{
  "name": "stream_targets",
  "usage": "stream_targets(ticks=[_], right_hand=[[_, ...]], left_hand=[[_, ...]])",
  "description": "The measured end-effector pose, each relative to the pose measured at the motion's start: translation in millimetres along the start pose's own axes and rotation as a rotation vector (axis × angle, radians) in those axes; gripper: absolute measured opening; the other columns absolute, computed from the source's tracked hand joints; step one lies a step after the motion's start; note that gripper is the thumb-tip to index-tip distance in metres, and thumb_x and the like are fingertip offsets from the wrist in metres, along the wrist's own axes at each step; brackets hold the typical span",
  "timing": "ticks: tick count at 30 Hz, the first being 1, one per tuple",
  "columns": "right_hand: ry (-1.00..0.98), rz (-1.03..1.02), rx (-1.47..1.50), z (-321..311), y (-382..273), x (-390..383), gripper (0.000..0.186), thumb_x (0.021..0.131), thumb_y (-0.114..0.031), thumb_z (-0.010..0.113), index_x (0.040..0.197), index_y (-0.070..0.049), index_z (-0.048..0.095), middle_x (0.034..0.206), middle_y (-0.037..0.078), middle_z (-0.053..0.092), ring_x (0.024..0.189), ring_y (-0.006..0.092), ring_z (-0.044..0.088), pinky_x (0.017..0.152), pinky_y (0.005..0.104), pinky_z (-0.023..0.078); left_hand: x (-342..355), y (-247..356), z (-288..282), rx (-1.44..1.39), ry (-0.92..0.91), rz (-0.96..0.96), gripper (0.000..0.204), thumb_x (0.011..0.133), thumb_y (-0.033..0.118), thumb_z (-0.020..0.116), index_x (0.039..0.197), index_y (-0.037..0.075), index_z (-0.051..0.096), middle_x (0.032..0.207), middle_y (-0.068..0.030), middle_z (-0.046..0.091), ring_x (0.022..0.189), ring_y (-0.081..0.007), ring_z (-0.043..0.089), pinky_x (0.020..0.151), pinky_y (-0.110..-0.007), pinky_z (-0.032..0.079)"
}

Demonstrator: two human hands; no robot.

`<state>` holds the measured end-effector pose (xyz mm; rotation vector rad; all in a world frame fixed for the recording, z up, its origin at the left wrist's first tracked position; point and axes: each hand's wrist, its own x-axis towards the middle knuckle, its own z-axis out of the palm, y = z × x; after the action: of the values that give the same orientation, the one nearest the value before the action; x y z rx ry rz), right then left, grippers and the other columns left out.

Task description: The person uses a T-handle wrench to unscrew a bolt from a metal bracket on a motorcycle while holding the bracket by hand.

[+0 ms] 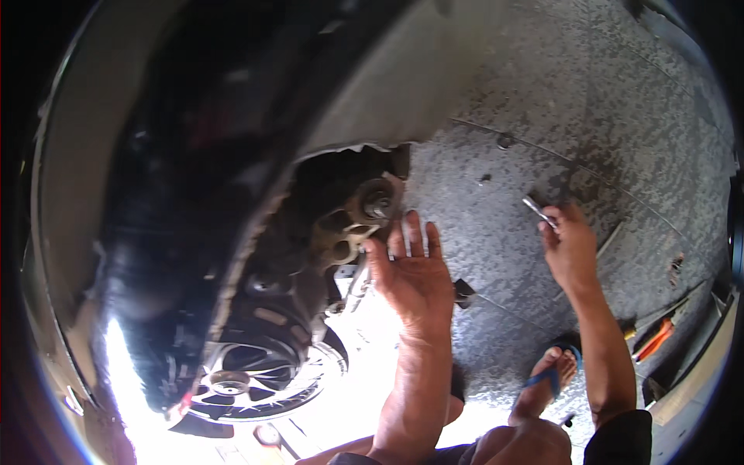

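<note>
My left hand (411, 271) is raised flat, palm toward me, fingers stretched out and together, with the fingertips resting against the rusty wheel hub (364, 213) just under the fender (387, 85). It grips nothing; held open like this it seems to be steadying or feeling the hub rather than turning anything. My right hand (570, 248) is off to the side, well apart from the hub, curled shut around a small metal tool (537, 209) whose bright end sticks out above the knuckles. I judge it to be a socket or short wrench, but I cannot tell which, since most of it is buried in the fist.

The wheel (256, 376) lies flat on the ground below the hub, out of the way yet near. My foot in a blue sandal (550, 380) is planted on the concrete floor (573, 116) for balance. Orange-handled tools (655, 337) lie near the right rim, bent by the lens.

The wheel well is almost black, so the parts behind the hub are lost to me. Glare washes out the ground beside the wheel.
</note>
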<state>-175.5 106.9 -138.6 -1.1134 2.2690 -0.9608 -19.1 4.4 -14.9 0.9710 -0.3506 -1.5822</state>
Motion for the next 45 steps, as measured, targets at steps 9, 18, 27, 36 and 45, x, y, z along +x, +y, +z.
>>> stream_targets(ticks=[9,18,27,36,45], right_hand=[[-0.021,-0.123,0.281,9.1,-75.7,50.1,0.017,0.083,-0.01,0.066,0.099,-0.002,0.064,0.092,0.013,0.065,0.077,0.0286,0.065,0.071,0.0368,0.053],[-0.562,0.255,1.663,62.8,-163.4,144.8,0.019,0.089,-0.009,0.061,0.103,0.002,0.063,0.099,0.014,0.067,0.086,0.021,0.067,0.081,0.0336,0.054],[-0.381,0.114,1.105,45.0,-118.2,115.0,0.016,0.089,-0.009,0.06,0.096,0.004,0.065,0.088,0.014,0.068,0.085,0.024,0.067,0.074,0.0338,0.052],[0.036,-0.104,-0.47,-59.4,28.5,-54.5,0.027,0.072,-0.014,0.074,0.094,-0.002,0.064,0.095,0.014,0.057,0.097,0.0308,0.052,0.082,0.0434,0.041],[-0.041,-0.38,-0.627,-76.7,17.4,-25.9,0.016,0.082,-0.016,0.058,0.082,0.0,0.059,0.076,0.012,0.053,0.085,0.0285,0.055,0.084,0.0484,0.04]], left_hand=[[-1.2,-7.3,-5.3,0.011,-0.04,-0.051,0.045,0.09,0.042,0.06,0.123,0.013,0.051,0.117,-0.0018,0.058,0.114,-0.0193,0.052,0.103,-0.04,0.034],[-1.0,-6.0,1.5,0.015,0.016,-0.008,0.037,0.091,0.038,0.061,0.117,0.012,0.057,0.114,-0.0032,0.057,0.109,-0.0188,0.055,0.098,-0.04,0.041],[-1.6,-7.7,-1.9,-0.001,0.011,-0.029,0.044,0.092,0.041,0.058,0.125,0.014,0.05,0.123,-0.0034,0.056,0.113,-0.021,0.052,0.102,-0.042,0.036],[1.5,-3.4,-8.7,-0.04,-0.033,-0.04,0.039,0.091,0.04,0.06,0.119,0.013,0.055,0.118,-0.0025,0.06,0.108,-0.0207,0.056,0.098,-0.04,0.04],[0.8,-2.8,-5.9,-0.037,-0.022,-0.092,0.045,0.089,0.04,0.063,0.122,0.011,0.053,0.119,-0.0021,0.057,0.109,-0.0183,0.054,0.099,-0.039,0.039]])
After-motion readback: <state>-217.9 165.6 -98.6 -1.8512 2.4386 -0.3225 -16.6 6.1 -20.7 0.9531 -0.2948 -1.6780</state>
